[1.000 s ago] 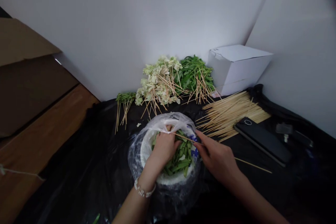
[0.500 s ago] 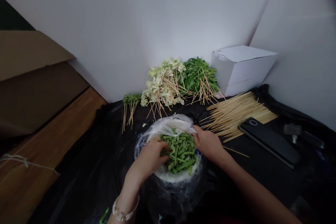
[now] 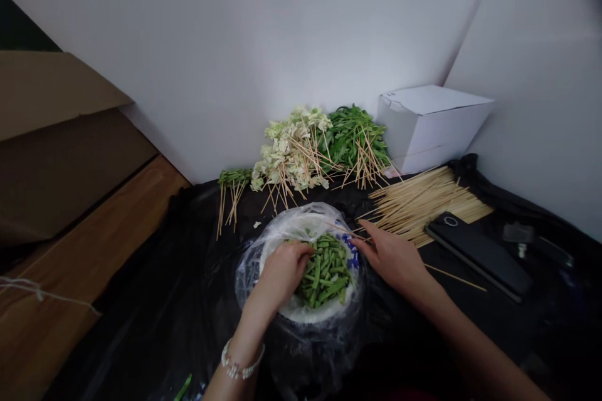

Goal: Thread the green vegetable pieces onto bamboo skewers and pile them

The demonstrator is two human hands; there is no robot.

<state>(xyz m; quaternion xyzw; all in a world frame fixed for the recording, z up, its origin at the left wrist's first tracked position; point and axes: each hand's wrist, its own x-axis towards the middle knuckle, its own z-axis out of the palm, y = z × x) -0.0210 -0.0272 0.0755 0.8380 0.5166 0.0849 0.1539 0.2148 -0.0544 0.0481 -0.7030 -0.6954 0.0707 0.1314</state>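
Note:
A plastic-lined white bowl holds many cut green bean pieces. My left hand reaches in from the left, thumb and fingers pinched together at the beans; whatever sits between the fingertips is too small to make out. To the right of the bowl, my right hand grips a thin bamboo skewer. Its front end points left over the bowl's far part, and its back end sticks out behind the hand. Clear plastic bag film drapes around the rim, with a blue print on the right side.
Skewered pale leafy pieces, skewered green leaves and a small skewered green bundle lie by the wall. Right are loose bamboo skewers, a black phone-like object and a white box. A cardboard box stands left.
My right hand has left the bag's edge and shifted right, with the skewer now showing over the bowl. My left hand has risen slightly from among the beans, its fingers now pinched together.

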